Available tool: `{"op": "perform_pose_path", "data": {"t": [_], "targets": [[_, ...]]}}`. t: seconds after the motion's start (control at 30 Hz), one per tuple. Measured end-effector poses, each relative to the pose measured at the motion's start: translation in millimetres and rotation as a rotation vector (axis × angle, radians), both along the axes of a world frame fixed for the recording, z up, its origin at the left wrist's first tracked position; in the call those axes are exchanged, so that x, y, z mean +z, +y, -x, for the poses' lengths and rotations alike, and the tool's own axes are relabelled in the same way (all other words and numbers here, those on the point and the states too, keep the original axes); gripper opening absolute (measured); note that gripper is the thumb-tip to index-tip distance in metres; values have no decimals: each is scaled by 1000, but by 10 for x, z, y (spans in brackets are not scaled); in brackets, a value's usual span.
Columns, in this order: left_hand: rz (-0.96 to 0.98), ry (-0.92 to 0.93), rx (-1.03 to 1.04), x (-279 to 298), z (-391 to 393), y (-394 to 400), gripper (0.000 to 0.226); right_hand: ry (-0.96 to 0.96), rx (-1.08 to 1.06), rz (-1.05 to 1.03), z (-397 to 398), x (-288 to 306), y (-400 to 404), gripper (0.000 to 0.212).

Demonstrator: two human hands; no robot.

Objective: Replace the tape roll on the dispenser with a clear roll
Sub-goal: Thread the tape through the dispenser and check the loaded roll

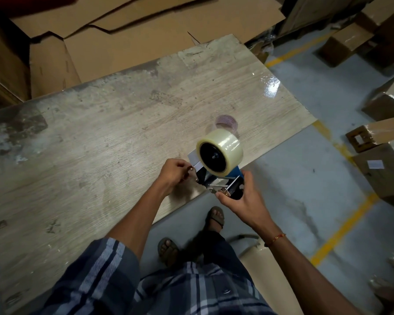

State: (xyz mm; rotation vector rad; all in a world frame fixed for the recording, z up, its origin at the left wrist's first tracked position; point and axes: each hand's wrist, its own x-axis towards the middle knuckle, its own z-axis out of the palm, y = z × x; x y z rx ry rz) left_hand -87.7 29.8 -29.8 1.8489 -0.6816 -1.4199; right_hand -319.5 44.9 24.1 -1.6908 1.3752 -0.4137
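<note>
A clear tape roll [225, 144] sits on the black hub of a blue hand-held tape dispenser [223, 183], held over the table's near right edge. My right hand [241, 198] grips the dispenser's handle from below. My left hand [174, 172] pinches the dispenser's metal front end beside the white plate. A nearly used-up, pale roll [226, 122] lies flat on the table just beyond the dispenser.
The worn wooden table [100, 144] fills the left and middle. Flattened cardboard sheets [127, 37] lean behind it. Taped cartons [387, 137] stand on the grey floor at the right, crossed by yellow lines. My feet in sandals [214, 218] are below the dispenser.
</note>
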Motion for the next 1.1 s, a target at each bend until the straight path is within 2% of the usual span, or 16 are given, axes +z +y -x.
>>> {"op": "perform_pose_path", "data": {"t": [0.17, 0.3, 0.43, 0.57, 0.67, 0.87, 0.97, 1.03, 1.1], "targets": [[101, -280, -184, -149, -47, -30, 44, 57, -35, 91, -22, -194, 114, 68], [130, -455, -266, -279, -45, -93, 12, 67, -47, 62, -31, -340, 156, 75], [153, -625, -344, -404, -45, -136, 4, 64, -84, 33, -25, -482, 174, 77], [181, -713, -343, -486, -51, -162, 12, 26, -123, 9, -56, -549, 167, 76], [219, -790, -417, -464, -73, -198, 14, 6, -164, -1, -86, -593, 181, 81], [174, -1006, -582, -395, -162, -348, 46, 1, -194, -30, -79, -671, 231, 76], [214, -1144, -692, -499, -283, -337, 75, 5, -179, -43, -65, -699, 227, 78], [185, -1145, -747, -574, -345, -318, 95, 7, -179, -45, -40, -750, 240, 76], [172, -1131, -801, -612, -335, -348, 106, 17, -192, -46, -13, -799, 259, 73]]}}
